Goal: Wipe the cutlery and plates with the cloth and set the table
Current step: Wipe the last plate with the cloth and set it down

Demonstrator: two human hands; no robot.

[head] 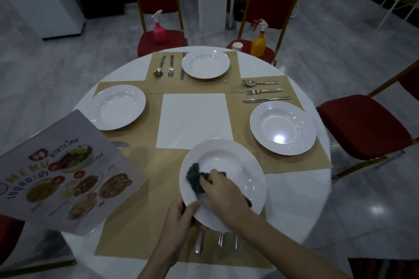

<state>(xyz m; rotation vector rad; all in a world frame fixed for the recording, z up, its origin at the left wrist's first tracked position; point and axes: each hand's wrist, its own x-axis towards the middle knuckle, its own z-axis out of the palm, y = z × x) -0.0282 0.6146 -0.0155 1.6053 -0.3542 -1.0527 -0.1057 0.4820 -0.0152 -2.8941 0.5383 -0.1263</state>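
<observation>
Left hand (181, 217) grips the near-left rim of the white plate (235, 161), thumb on top, plate tilted above the table. Right hand (221, 190) presses the dark cloth (195, 176) into the plate's well, fingers curled over it. 3 cutlery handles (221, 239) poke out just below both hands. 3 more plates sit beyond the hands; a menu (61, 174) lies left of the left hand.

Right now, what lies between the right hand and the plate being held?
In the head view, a dark cloth lies under the right hand, pressed onto the held plate; the left hand grips its rim.
</observation>
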